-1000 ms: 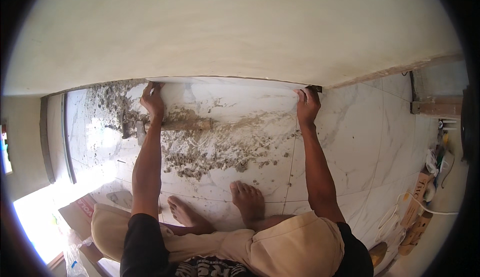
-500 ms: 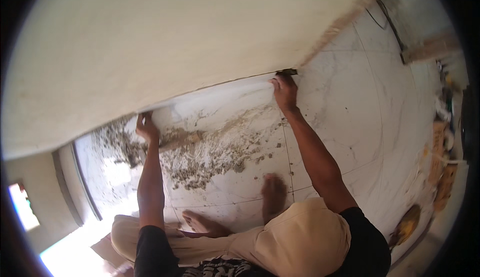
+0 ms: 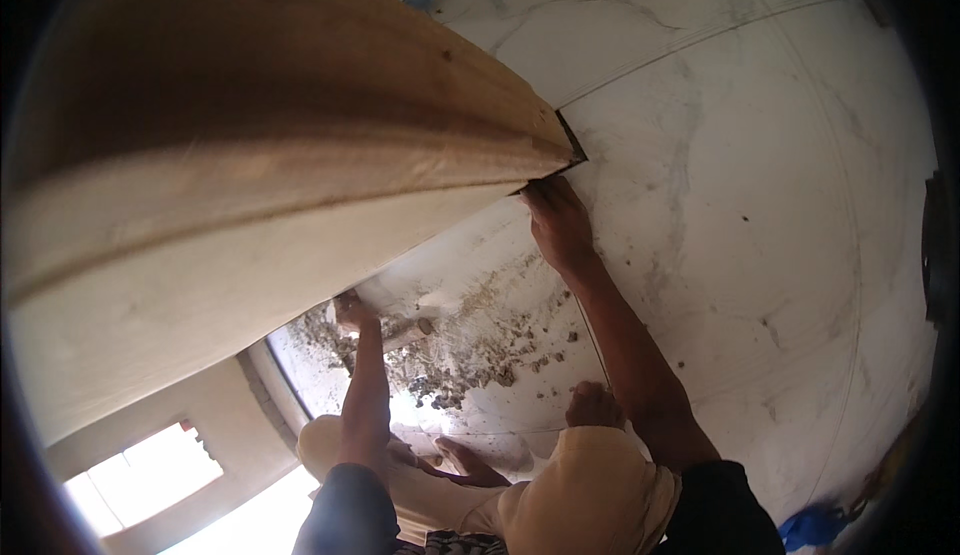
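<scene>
At the foot of the wall [image 3: 300,265], a long white tile strip [image 3: 450,243] stretches between my hands, hard to tell from the pale floor. My left hand [image 3: 355,310] is closed at its left end, low beside the mortar crumbs, its fingertips hidden. My right hand [image 3: 560,223] has its fingers bent round the other end, close to the wall's corner. A dark gap [image 3: 573,138] shows under that corner. Below the strip, grey mortar crumbs [image 3: 450,375] are scattered over the floor, and a wooden handle [image 3: 408,335] lies among them near my left hand.
White marbled floor tiles [image 3: 720,255] spread to the right and round the corner. My bare feet [image 3: 595,405] are just below the crumbs. A blue item [image 3: 812,527] lies at the lower right. Bright light enters through an opening [image 3: 140,480] at the lower left.
My view has shifted toward the wall's corner, and its other face now shows. Both hands stay low along the wall base, with the strip between them.
</scene>
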Demonstrator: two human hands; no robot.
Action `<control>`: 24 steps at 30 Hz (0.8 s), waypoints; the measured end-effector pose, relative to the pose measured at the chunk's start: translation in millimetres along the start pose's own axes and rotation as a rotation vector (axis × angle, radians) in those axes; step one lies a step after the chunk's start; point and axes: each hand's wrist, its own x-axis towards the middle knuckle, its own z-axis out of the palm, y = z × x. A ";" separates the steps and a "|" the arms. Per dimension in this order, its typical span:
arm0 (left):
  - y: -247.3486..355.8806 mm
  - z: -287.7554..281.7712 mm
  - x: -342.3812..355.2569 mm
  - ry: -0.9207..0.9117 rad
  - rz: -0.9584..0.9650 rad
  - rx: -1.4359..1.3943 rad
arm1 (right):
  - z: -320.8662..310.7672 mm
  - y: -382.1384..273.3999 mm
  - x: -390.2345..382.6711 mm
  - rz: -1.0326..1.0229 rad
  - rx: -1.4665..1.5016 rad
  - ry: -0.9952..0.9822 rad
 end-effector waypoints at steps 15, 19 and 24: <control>18.2 14.1 -22.5 0.110 -0.213 0.104 | -7.9 3.8 -5.3 0.138 0.060 -0.099; 30.4 14.1 -24.8 0.146 -0.269 0.014 | -7.2 5.9 -10.2 0.105 0.074 -0.088; 36.5 15.2 -28.0 0.173 -0.315 -0.061 | -3.9 7.0 -13.8 0.134 0.185 -0.058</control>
